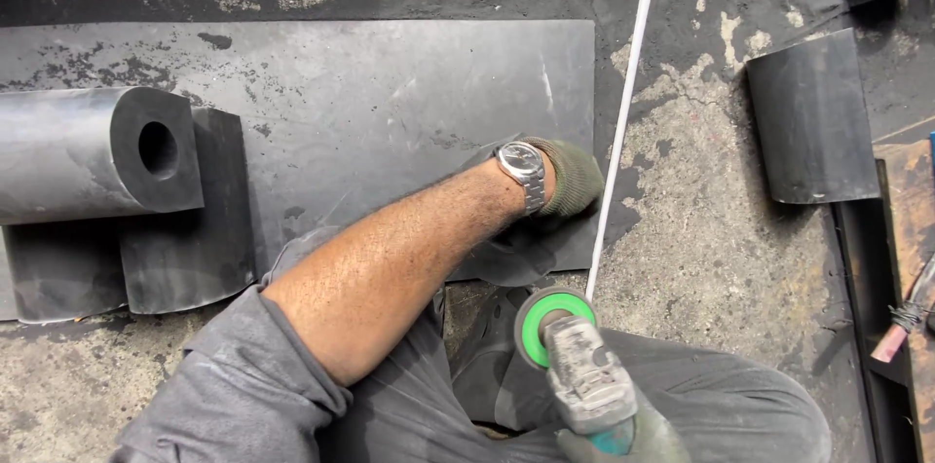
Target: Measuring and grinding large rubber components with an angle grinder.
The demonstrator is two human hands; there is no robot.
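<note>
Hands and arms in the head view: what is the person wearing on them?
The left hand has an olive-green glove, with a silver metal-band wristwatch at the wrist. The grey sleeve is pushed up past the elbow. The right hand wears a grey-green glove.

olive-green glove [573, 176], steel wristwatch [520, 163], grey rolled-up sleeve [243, 390], grey trousers [721, 400]

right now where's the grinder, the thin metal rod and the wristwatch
grinder [584, 375]: head view, on its grey body behind the green disc, gripped by the right hand [638, 439].
thin metal rod [623, 103]: head view, mid-length of the pale rod.
wristwatch [519, 161]: head view, on the dial, at the left hand [575, 176].
</note>
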